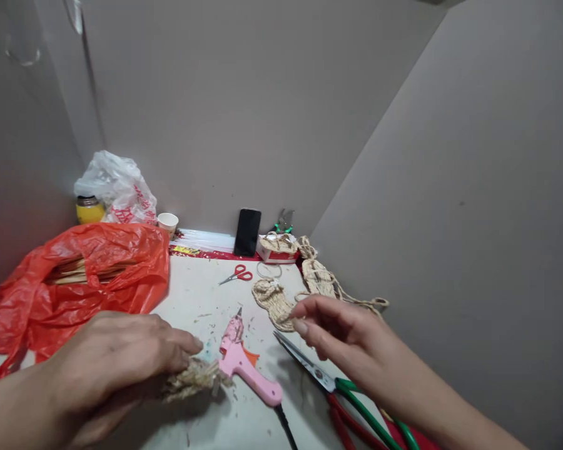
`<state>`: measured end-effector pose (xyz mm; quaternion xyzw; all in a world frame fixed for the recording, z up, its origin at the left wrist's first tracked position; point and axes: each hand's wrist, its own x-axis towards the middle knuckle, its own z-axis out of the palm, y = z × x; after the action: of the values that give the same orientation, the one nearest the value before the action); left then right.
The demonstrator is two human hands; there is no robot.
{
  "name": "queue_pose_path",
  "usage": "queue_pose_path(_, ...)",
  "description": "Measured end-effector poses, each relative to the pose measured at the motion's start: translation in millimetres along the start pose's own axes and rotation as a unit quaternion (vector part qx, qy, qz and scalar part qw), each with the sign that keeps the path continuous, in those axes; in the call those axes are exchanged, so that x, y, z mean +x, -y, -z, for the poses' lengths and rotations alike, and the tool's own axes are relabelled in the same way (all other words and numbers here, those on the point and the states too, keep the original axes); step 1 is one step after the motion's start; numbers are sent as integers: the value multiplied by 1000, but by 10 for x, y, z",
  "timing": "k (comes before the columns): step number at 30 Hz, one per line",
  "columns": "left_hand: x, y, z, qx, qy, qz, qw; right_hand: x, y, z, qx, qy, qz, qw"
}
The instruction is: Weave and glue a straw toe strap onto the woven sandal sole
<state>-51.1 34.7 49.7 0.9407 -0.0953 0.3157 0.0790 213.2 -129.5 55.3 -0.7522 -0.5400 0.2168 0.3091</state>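
While the left hand (126, 369) held a frayed straw piece (192, 379) just beside the pink glue gun (256, 378), the right hand (342, 331) kept thumb and forefinger close together; whether they pinched anything, I could not tell. Large scissors (315, 372) lay beneath it, a woven sole (273, 301) just beyond.

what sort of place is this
Probably a small craft workspace: a pink glue gun lies on a white tabletop, with large scissors and a woven, sole-shaped piece close by.
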Motion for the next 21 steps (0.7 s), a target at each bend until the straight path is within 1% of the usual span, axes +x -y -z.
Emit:
queue_pose_path(1, 9, 16, 3, -9, 15, -10, 1000, -43, -103, 12, -81, 0, -5, 997)
queue_pose_path(3, 18, 49, -14, 19, 25, -33, 999, -156, -322, -6, -228, 13, -33, 973)
queue_pose_path(5, -4, 91, -71, 110, -3, -68, 992, -290, -504, -69, -297, 45, -46, 953)
queue_pose_path(6, -27, 116, -116, 151, -13, -84, 985, -356, -564, -119, -298, 54, -46, 952)
queue_pose_path(8, -86, 169, -230, 189, -19, -92, 977, -458, -621, -255, -269, 53, -18, 961)
queue_pose_path(10, -141, 211, -350, 192, -18, -101, 976, -490, -617, -436, -258, 22, 47, 965)
queue_pose_path(12, -177, 234, -447, 186, -15, -109, 976, -437, -592, -637, -276, -9, 132, 952)
queue_pose_path(14, -194, 240, -510, 174, -12, -114, 978, -318, -564, -824, -294, -27, 191, 936)
queue_pose_path(15, -199, 240, -531, 168, -11, -115, 979, -250, -548, -903, -296, -25, 201, 933)
queue_pose_path(16, -203, 239, -547, 162, -11, -116, 980, -183, -533, -969, -292, -10, 202, 935)
queue_pose_path(18, -212, 241, -573, 151, -9, -120, 981, -79, -506, -1062, -274, 30, 181, 944)
queue_pose_path(20, -225, 248, -596, 138, -13, -124, 983, -33, -489, -1100, -251, 58, 163, 952)
queue_pose_path(21, -233, 252, -609, 131, -19, -125, 983, -31, -483, -1098, -234, 61, 163, 956)
